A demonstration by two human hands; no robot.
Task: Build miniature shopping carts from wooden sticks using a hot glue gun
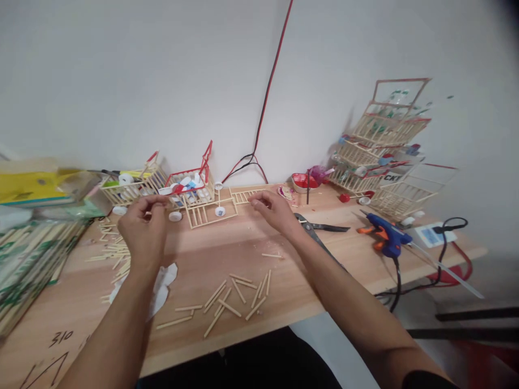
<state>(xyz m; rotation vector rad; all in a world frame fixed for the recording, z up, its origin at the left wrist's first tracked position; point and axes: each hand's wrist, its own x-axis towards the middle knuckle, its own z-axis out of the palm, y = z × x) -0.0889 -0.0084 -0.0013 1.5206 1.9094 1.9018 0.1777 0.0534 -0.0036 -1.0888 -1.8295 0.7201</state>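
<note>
Over the left part of the table, my left hand [145,224] has its fingers curled together; whether anything small is between them cannot be made out. My right hand [273,212] is held in a similar pinch near the right end of a flat stick frame, its fingertips close to a small ladder-like stick panel [243,197]. Between the hands lies the flat stick frame [198,216], with a white round cap [219,212] at it. Behind, a small stick basket with red edges [188,186] holds white and blue caps.
Loose short sticks [229,308] lie at the front of the wooden table [243,248]. Pliers [320,229], a blue glue gun [387,235] and stacked stick baskets [377,146] are on the right. Bundled sticks [32,265] lie left; a red bowl [302,182] sits behind.
</note>
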